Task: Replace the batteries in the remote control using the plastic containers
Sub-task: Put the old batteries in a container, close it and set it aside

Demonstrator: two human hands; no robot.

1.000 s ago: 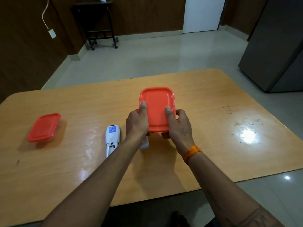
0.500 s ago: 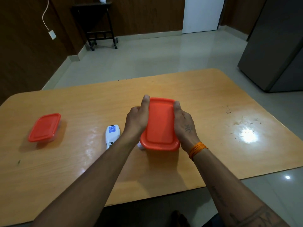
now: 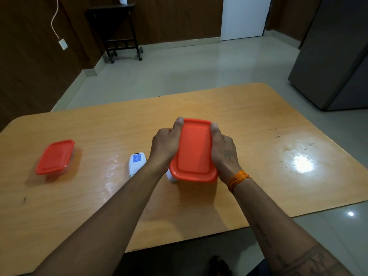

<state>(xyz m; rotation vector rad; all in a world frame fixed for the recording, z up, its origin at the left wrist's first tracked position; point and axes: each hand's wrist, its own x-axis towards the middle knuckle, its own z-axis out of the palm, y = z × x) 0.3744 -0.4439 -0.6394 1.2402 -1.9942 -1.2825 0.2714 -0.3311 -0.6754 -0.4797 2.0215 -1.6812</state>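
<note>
I hold a plastic container with an orange lid point(image 3: 194, 150) above the middle of the wooden table point(image 3: 258, 120), its lid tilted toward me. My left hand point(image 3: 165, 148) grips its left side and my right hand point(image 3: 224, 152) grips its right side, thumbs at the far corners. The white remote control point(image 3: 136, 163) lies face down on the table just left of my left wrist, partly hidden by my forearm. A small white piece point(image 3: 171, 177) shows under the held container. A second container with an orange lid point(image 3: 54, 157) sits shut at the table's left.
The near table edge runs under my forearms. A bright light glare and dark specks mark the table's right side. Beyond the table are a tiled floor, a dark wheeled stand point(image 3: 119, 30), a grey cabinet point(image 3: 334, 56) at the right and a white door point(image 3: 245, 16).
Both hands pulled the container toward me and lifted it off the table. My grip shifted from its near end to its two long sides. The remote and the left container stayed put.
</note>
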